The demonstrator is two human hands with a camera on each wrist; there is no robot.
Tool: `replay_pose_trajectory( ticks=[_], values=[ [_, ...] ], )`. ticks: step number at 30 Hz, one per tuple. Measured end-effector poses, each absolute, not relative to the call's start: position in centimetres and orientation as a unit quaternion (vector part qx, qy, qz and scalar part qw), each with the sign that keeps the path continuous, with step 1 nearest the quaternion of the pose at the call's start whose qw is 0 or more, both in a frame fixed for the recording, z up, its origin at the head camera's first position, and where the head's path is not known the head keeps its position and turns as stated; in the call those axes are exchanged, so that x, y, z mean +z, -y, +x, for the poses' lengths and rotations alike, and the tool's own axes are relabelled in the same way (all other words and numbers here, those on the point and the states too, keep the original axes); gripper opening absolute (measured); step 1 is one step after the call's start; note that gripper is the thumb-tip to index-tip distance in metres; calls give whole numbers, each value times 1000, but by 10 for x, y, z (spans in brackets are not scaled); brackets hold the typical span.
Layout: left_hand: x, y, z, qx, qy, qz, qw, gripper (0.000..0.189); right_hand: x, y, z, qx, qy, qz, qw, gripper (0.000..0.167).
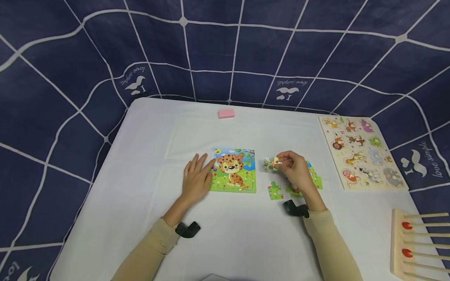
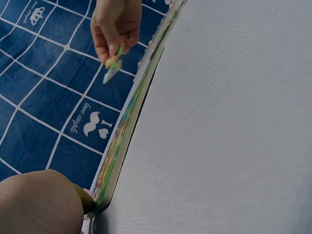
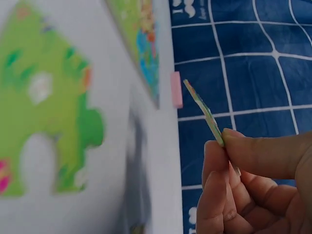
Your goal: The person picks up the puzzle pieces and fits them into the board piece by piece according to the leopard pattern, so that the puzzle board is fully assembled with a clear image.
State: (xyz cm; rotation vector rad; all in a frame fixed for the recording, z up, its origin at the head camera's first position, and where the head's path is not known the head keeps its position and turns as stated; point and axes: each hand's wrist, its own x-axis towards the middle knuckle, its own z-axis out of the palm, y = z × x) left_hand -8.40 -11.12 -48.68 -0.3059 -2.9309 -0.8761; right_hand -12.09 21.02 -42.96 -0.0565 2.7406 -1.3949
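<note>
A leopard jigsaw board (image 1: 233, 171) lies flat at the middle of the table. Along its left side rests my left hand (image 1: 197, 181), fingers extended and touching the edge. My right hand (image 1: 298, 169) pinches a jigsaw piece (image 3: 207, 114) between thumb and fingers, above the table to the right of the board. In the left wrist view that piece (image 2: 113, 70) is seen nearly edge-on. A loose green jigsaw piece (image 1: 275, 192) lies below the right hand. More jigsaw pieces (image 1: 316, 180) lie beneath and beside that hand, partly hidden by it.
A pink block (image 1: 226, 113) sits near the table's far edge. At the right lies a wooden animal peg board (image 1: 363, 154). A wooden rack (image 1: 398, 246) with sticks, some red-tipped, is at the lower right. Dark blue checked cloth (image 1: 211, 47) hangs behind the table.
</note>
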Motion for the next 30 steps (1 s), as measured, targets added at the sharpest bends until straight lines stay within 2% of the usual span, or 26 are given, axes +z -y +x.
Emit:
replay_pose_trajectory(
  ticks=[9,20,30],
  values=[
    [-484,111,-84,-294,950,-99,34,45,-423,-174,-128,-484,-874,-7,53,26],
    [-483,110,-85,-303,947,-97,40,45,-434,-112,-128,-486,-867,-71,83,24],
    [-484,112,-85,-290,952,-93,34,47,-448,-75,-132,-471,-871,-96,103,24]
  ],
)
